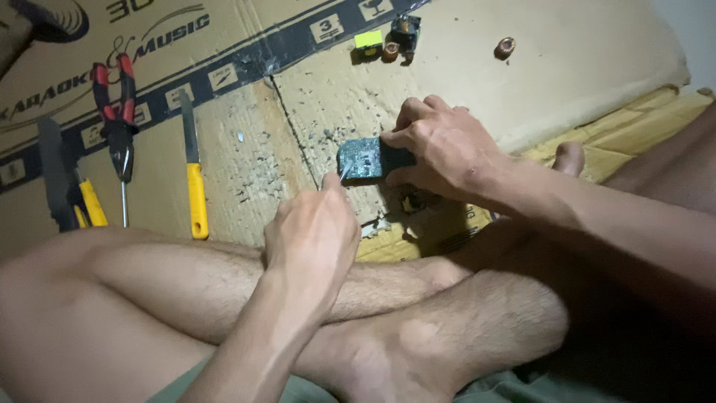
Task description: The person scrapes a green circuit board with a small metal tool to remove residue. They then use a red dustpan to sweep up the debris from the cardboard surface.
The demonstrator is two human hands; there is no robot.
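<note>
Right hand (pixel 440 149) clamped on green circuit board (pixel 364 158) on flattened cardboard (pixel 246 160); left hand (pixel 313 231) closed around thin metal tool (pixel 345 174) at board's edge. Debris scattered, removed parts far; board work unfinished.

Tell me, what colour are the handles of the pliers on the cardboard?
Red and black, seen in the head view: pliers.

Teal-green circuit board (pixel 363 158), red-handled pliers (pixel 113 97), yellow-handled screwdriver (pixel 195 195), tan cardboard (pixel 597 60) (dark-striped)

A small dark blue-green circuit board (pixel 365 158) lies flat on debris-speckled cardboard, its right end covered
</note>
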